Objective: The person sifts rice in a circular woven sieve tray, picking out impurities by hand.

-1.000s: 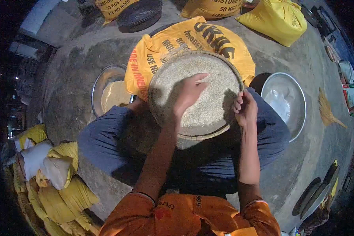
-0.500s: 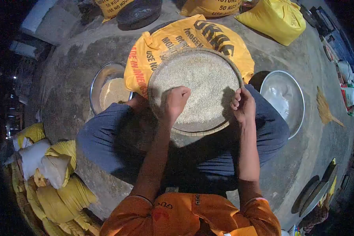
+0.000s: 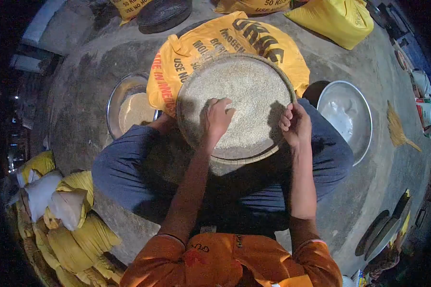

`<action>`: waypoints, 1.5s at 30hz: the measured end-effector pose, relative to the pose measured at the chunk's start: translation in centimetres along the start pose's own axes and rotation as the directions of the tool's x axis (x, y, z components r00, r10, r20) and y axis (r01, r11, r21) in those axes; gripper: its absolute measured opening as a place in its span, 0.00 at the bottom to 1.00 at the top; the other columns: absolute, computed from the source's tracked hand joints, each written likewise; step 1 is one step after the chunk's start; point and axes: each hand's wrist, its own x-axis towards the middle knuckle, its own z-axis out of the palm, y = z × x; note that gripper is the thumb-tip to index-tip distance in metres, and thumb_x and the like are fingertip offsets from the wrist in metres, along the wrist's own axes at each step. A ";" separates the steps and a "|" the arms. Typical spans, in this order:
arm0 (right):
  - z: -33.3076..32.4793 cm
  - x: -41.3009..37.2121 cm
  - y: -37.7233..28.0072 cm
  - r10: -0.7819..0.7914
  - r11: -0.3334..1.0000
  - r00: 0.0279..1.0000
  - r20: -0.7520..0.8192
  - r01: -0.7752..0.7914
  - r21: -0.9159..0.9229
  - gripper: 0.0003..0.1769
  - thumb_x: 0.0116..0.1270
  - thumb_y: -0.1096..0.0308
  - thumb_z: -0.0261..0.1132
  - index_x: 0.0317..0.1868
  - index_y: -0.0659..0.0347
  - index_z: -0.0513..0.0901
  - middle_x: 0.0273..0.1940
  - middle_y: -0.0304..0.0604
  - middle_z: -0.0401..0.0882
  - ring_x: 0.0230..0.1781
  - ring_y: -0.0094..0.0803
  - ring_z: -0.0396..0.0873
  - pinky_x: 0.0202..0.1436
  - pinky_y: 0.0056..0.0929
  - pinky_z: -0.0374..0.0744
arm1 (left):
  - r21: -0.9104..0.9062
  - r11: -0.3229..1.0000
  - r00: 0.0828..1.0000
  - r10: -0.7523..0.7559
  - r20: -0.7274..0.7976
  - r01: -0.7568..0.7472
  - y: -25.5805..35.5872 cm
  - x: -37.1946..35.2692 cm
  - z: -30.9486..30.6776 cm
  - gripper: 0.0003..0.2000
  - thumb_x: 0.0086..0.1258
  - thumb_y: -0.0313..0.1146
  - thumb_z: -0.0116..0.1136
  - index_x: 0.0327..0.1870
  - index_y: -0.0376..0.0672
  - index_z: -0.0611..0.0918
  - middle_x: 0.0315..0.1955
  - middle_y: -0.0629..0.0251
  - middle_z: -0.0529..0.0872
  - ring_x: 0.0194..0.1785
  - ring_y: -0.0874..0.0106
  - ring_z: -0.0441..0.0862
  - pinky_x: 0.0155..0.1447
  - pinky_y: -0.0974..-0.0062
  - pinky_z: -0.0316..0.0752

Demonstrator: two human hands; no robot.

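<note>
A round woven tray (image 3: 242, 160) spread with pale grain (image 3: 249, 91) lies in front of me, partly over a yellow printed sack (image 3: 230, 36). My left hand (image 3: 218, 116) is over the grain in the left half of the tray, its fingers apart and slightly bent, with nothing seen in them. At the tray's right rim, my right hand (image 3: 296, 124) has its fingers curled against the edge, palm turned up.
A metal bowl with brownish grain (image 3: 135, 112) is on the left, and a shiny metal basin (image 3: 345, 115) on the right. Beyond it lies a small straw brush (image 3: 397, 126). Sacks (image 3: 76, 244) are piled at lower left; a black basin (image 3: 164, 14) is at the top.
My left hand has opened from a closed fist and moved slightly right over the grain. My right hand remains at the rim. The view has shifted slightly.
</note>
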 end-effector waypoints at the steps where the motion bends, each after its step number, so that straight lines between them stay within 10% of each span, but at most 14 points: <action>1: 0.1 0.0 -0.1 0.016 1.000 1.000 -0.012 -0.015 0.009 0.11 0.73 0.61 0.52 0.34 0.58 0.72 0.19 0.33 0.64 0.14 0.23 0.62 0.17 0.23 0.61 | -0.003 1.000 1.000 0.002 -0.001 -0.002 0.5 0.3 -0.2 0.13 0.59 0.33 0.66 0.45 0.45 0.84 0.37 0.55 0.81 0.44 0.57 0.80 0.49 0.64 0.74; 10: -0.1 0.2 0.3 0.004 1.000 1.000 -0.001 -0.004 -0.025 0.12 0.73 0.61 0.52 0.34 0.58 0.72 0.20 0.33 0.65 0.14 0.24 0.62 0.17 0.23 0.61 | 0.079 0.997 0.987 0.002 0.163 -0.015 4.1 0.8 -0.4 0.15 0.61 0.42 0.63 0.46 0.48 0.85 0.41 0.54 0.82 0.48 0.56 0.80 0.53 0.62 0.74; 13: -0.4 0.2 0.3 0.001 1.000 1.000 0.003 -0.001 -0.026 0.12 0.74 0.61 0.52 0.34 0.58 0.72 0.21 0.33 0.65 0.14 0.24 0.62 0.17 0.23 0.61 | 0.119 0.993 0.857 -0.047 0.514 -0.017 4.4 -0.2 -3.0 0.13 0.62 0.44 0.62 0.39 0.45 0.86 0.38 0.57 0.85 0.46 0.58 0.80 0.53 0.62 0.74; 18: 0.1 -0.1 0.3 0.006 0.999 1.000 -0.023 -0.007 -0.040 0.11 0.73 0.61 0.52 0.35 0.58 0.73 0.21 0.32 0.65 0.14 0.23 0.61 0.17 0.22 0.60 | 0.003 0.999 0.959 0.041 0.281 -0.044 -2.8 -1.9 -3.4 0.09 0.63 0.36 0.61 0.36 0.40 0.84 0.36 0.57 0.85 0.41 0.58 0.80 0.50 0.64 0.74; 20: 0.4 -0.2 0.4 0.014 0.999 1.000 0.003 -0.014 -0.036 0.11 0.73 0.60 0.53 0.35 0.58 0.73 0.21 0.32 0.65 0.15 0.23 0.61 0.18 0.22 0.60 | -0.056 0.976 0.976 0.208 -0.060 -0.212 -3.9 -2.7 -3.8 0.07 0.63 0.32 0.61 0.36 0.38 0.83 0.34 0.57 0.85 0.41 0.58 0.81 0.48 0.66 0.75; 36: 0.5 0.3 2.2 0.081 0.995 0.997 0.017 -0.079 -0.066 0.12 0.73 0.60 0.53 0.33 0.57 0.73 0.18 0.32 0.66 0.12 0.22 0.62 0.15 0.22 0.61 | 0.192 0.980 0.998 -0.054 0.015 0.050 -2.9 -5.8 -5.2 0.25 0.52 0.37 0.72 0.50 0.38 0.78 0.41 0.47 0.81 0.46 0.51 0.80 0.49 0.59 0.76; 45: 0.4 0.4 2.5 0.092 0.994 0.995 0.027 -0.090 -0.060 0.12 0.73 0.61 0.53 0.33 0.58 0.74 0.18 0.33 0.66 0.13 0.23 0.62 0.15 0.22 0.60 | 0.008 1.000 0.995 0.013 0.096 -0.014 2.4 -3.3 -3.1 0.05 0.61 0.34 0.64 0.35 0.46 0.85 0.32 0.57 0.81 0.39 0.57 0.80 0.44 0.63 0.75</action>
